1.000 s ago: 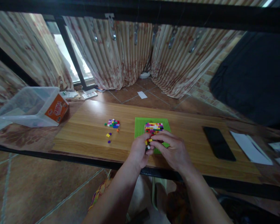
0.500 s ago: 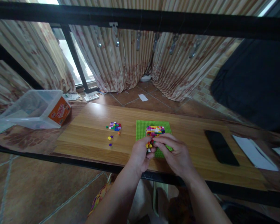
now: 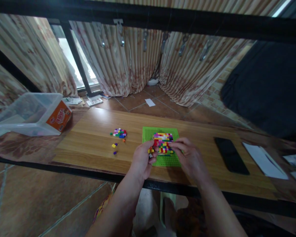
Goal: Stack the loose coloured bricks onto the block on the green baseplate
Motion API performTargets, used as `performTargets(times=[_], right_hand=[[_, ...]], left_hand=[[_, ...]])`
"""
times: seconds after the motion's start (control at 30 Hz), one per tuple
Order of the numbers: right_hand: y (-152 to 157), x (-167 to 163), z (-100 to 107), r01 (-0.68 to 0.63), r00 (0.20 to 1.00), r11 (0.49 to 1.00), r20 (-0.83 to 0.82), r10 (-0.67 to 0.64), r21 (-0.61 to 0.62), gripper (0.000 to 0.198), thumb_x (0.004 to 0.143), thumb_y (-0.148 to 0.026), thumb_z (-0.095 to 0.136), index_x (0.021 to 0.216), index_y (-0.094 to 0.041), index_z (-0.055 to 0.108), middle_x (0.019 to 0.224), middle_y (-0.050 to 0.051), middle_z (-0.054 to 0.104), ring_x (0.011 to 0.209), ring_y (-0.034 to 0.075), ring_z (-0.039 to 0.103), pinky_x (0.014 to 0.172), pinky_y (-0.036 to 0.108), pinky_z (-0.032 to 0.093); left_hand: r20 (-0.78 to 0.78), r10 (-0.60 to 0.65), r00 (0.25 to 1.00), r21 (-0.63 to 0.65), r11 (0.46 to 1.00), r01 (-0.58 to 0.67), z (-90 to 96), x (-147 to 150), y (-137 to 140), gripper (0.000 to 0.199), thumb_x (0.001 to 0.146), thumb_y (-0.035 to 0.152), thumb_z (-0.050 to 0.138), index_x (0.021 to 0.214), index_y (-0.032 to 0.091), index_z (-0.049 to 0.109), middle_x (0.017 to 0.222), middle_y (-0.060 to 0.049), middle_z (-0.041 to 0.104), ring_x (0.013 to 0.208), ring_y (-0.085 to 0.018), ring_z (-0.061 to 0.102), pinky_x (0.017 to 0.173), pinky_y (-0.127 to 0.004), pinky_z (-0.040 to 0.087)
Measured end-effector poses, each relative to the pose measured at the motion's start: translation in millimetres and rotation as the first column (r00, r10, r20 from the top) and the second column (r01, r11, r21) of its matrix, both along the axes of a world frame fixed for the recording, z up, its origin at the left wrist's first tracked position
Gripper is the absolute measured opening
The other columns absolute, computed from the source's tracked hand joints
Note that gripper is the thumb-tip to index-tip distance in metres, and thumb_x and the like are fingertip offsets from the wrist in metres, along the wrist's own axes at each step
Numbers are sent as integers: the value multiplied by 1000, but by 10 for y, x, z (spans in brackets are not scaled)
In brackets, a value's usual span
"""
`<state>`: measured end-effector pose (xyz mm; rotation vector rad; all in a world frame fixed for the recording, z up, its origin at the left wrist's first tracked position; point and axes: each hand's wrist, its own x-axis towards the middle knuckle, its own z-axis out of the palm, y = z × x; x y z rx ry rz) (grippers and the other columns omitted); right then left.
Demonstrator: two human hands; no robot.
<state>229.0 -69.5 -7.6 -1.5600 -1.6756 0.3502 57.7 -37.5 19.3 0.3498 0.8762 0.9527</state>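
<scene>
A green studded baseplate (image 3: 148,133) lies on the wooden board, carrying a block of multicoloured toy bricks (image 3: 163,135) built up in rows. My left hand (image 3: 143,157) is at the block's left side, its fingers curled around several small toy bricks (image 3: 151,150), yellow ones among them. On the right side of the block, my right hand (image 3: 188,154) has thumb and fingertips pinched together against the bricks; whatever is between them is too small to make out.
Loose bricks (image 3: 119,133) lie in a small pile to the left, with a few single ones nearer me. A black phone (image 3: 231,155) and white paper (image 3: 265,161) are at the right. A clear plastic bin (image 3: 27,125) stands far left.
My hands have moved apart. The right one has left the bricks in my left hand and reached the right side of the built block. The view has shifted slightly.
</scene>
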Motion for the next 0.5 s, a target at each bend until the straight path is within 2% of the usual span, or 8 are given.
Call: performTargets(times=[0.2,0.33,0.5], right_hand=[[25,0,-51,41,999,999,29,-41,8,21,88,-28,56,85,-25,76,99,7,64,92,23,63,85,41,50],[47,1,-102,81,992,996,-93,-84,-34,17,85,-30,59,85,-24,75,102,7,66,95,23,64,86,40,50],[73,-6,-143,162,946,974,-257,-199,-159,18,75,-32,67,88,-20,73,88,7,72,78,22,66,75,39,52]], left_hand=[[-10,6,1000,28,1000,-6,-22,-12,-14,13,68,23,66,67,12,58,60,-1,55,44,-3,39,37,-16,15],[-12,9,1000,23,1000,-9,-9,-17,-16,13,68,23,66,68,12,59,60,0,55,44,-3,39,37,-16,15],[-10,11,1000,32,999,-11,2,-21,-13,12,69,22,65,67,12,58,60,-1,55,44,-3,39,37,-16,15]])
